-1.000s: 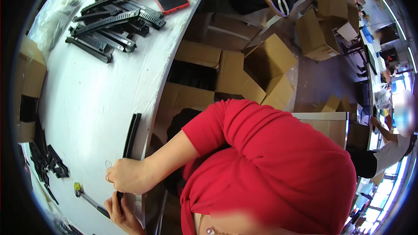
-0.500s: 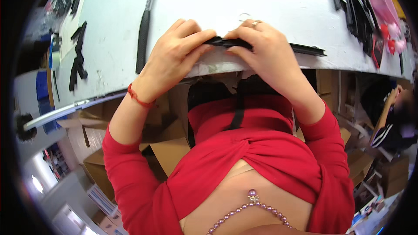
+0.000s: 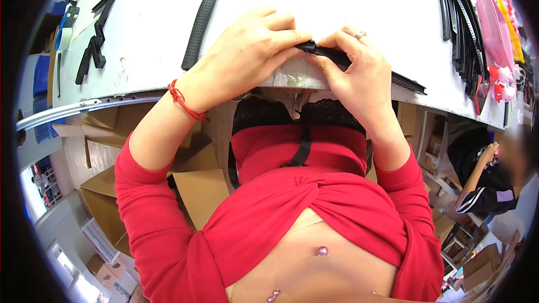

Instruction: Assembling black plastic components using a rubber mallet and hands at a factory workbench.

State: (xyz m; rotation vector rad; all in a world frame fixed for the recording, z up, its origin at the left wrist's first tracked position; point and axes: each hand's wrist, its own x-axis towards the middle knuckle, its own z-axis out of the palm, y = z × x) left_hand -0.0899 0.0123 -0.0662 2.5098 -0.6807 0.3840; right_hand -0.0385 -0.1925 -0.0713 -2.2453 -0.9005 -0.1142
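Note:
Between my two hands lies a long, thin black strip (image 3: 409, 83), held near the front edge of the white table (image 3: 151, 28). My left hand (image 3: 261, 42) pinches a small black end piece (image 3: 306, 46) at the strip's left end, thumb below and forefinger above. My right hand (image 3: 356, 59) grips the strip just beside that joint, and its far end sticks out to the right past the palm. Fingers hide part of the joint, so I cannot tell how the two pieces fit. A hammer with a black textured handle (image 3: 200, 28) lies left of my hands.
Small black end pieces (image 3: 96, 45) lie on the left of the table. To the right are a bundle of long black strips (image 3: 463, 33), a pink basket (image 3: 494, 28) and a yellow one (image 3: 508, 17). Cardboard boxes (image 3: 196, 191) stand below. A co-worker (image 3: 488, 174) sits at right.
My head view has shifted, so the hammer and table appear moved. My left hand has come closer to the right along the strip, and the black joint now shows between my fingertips.

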